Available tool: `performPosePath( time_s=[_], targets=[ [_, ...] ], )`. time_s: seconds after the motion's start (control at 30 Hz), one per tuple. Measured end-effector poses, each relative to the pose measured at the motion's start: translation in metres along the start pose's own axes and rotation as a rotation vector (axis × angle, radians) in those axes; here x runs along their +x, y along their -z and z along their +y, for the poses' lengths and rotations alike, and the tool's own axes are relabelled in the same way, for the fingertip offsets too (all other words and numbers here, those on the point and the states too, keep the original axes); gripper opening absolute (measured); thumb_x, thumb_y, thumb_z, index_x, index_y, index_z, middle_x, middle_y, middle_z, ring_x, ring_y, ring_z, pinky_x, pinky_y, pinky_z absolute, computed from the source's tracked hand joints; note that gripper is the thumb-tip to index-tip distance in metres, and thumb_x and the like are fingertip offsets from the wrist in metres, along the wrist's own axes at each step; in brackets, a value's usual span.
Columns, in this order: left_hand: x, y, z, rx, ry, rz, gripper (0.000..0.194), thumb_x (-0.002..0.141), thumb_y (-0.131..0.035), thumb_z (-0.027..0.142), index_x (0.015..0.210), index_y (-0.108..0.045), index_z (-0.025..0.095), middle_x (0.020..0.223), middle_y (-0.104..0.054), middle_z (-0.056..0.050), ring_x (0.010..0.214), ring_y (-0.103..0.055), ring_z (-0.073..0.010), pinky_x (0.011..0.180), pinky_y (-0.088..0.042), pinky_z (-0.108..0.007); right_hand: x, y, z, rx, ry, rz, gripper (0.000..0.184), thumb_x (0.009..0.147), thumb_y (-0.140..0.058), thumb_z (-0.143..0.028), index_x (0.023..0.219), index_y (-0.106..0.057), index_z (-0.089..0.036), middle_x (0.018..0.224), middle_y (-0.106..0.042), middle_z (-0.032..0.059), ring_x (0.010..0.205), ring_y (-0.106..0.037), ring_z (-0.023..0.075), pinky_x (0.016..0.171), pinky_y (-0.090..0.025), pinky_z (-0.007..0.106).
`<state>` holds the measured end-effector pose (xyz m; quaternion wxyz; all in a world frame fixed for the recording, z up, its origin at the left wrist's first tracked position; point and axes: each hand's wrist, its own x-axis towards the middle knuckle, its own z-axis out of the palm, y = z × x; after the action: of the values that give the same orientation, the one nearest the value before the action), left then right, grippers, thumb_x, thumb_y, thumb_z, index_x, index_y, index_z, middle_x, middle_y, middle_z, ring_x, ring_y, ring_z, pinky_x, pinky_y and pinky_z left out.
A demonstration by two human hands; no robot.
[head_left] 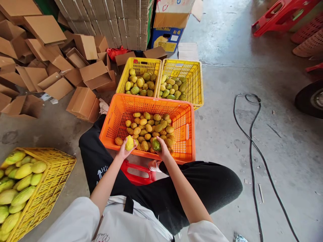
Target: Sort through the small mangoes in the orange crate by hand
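- Brown cardboard boxes (pixel 44 29), many with open flaps, lie jumbled across the upper left.
- A tall stack of flattened cardboard (pixel 106 23) stands beside the heap.
- A crumpled red plastic bag (pixel 117 53) lies near the foot of that stack.
- A blue box (pixel 168 37) supports an open white-and-brown carton (pixel 174 13).
- A red plastic stool (pixel 282 16) sits at the upper right, near perforated baskets (pixel 309 43).
- A wheel (pixel 311 99) is cut off by the right edge.
- A looped black cable (pixel 250 139) crosses the grey floor (pixel 217 127), a pale stick (pixel 260 193) between its strands.
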<state>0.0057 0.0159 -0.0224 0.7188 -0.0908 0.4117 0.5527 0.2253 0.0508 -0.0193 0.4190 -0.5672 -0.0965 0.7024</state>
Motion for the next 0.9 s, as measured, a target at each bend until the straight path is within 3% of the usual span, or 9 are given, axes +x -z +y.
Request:
performPosePath(
  time_s=[0.13, 0.3, 0.6, 0.73, 0.9],
  targets=[
    [-0.0002, 0.0031, -0.0024, 0.028, -0.021, 0.03, 0.018, 0.083, -0.071, 0.027, 0.099, -0.067, 0.019, 0.083, -0.071, -0.004, 0.073, -0.067, -0.0164, 0.085, -0.056, -0.036, -0.0003, -0.0019, -0.0009, 0.026, -0.122, 0.009, 0.023, 0.074, -0.075, -0.04, 0.085, -0.061, -0.026, 0.075, -0.069, -0.0011, 0.069, -0.068, 0.0199, 0.056, -0.059, 0.031],
    [-0.0028, -0.0017, -0.0011, 0.031, -0.013, 0.018, 0.015, 0.083, -0.068, 0.029, 0.093, -0.067, 0.017, 0.089, -0.071, -0.007, 0.076, -0.067, -0.0168, 0.085, -0.055, -0.036, -0.0012, -0.0036, -0.0014, 0.051, -0.214, -0.008, 0.019, 0.078, -0.068, -0.041, 0.083, -0.059, -0.024, 0.072, -0.068, 0.0011, 0.07, -0.072, 0.0228, 0.058, -0.061, 0.034],
    [-0.0026, -0.0032, 0.0031, -0.068, -0.015, -0.062, 0.032, 0.092, -0.054, 0.043, 0.099, -0.069, 0.016, 0.083, -0.066, -0.007, 0.072, -0.061, -0.0169, 0.072, -0.054, -0.032, -0.0031, -0.0028, -0.0038, 0.061, -0.249, -0.051, 0.023, 0.083, -0.057, -0.045, 0.084, -0.062, -0.023, 0.075, -0.071, 0.0056, 0.08, -0.074, 0.0264, 0.064, -0.061, 0.037],
    [-0.0009, -0.002, 0.0037, -0.06, 0.02, -0.049, 0.032, 0.093, -0.052, 0.04, 0.107, -0.069, 0.016, 0.081, -0.066, -0.007, 0.071, -0.061, -0.0176, 0.072, -0.055, -0.033, -0.0052, -0.0044, -0.0032, 0.052, -0.235, -0.117, 0.026, 0.081, -0.06, -0.049, 0.082, -0.062, -0.024, 0.079, -0.071, 0.0071, 0.087, -0.074, 0.028, 0.067, -0.061, 0.038],
    [0.001, -0.0007, 0.0027, -0.042, 0.016, 0.013, 0.031, 0.093, -0.051, 0.032, 0.113, -0.069, 0.017, 0.089, -0.07, -0.009, 0.077, -0.066, -0.0193, 0.075, -0.056, -0.035, -0.0054, -0.0054, -0.0035, 0.072, -0.212, -0.053, 0.021, 0.082, -0.066, -0.045, 0.079, -0.06, -0.024, 0.073, -0.067, 0.003, 0.08, -0.072, 0.0247, 0.065, -0.062, 0.037]
  ],
)
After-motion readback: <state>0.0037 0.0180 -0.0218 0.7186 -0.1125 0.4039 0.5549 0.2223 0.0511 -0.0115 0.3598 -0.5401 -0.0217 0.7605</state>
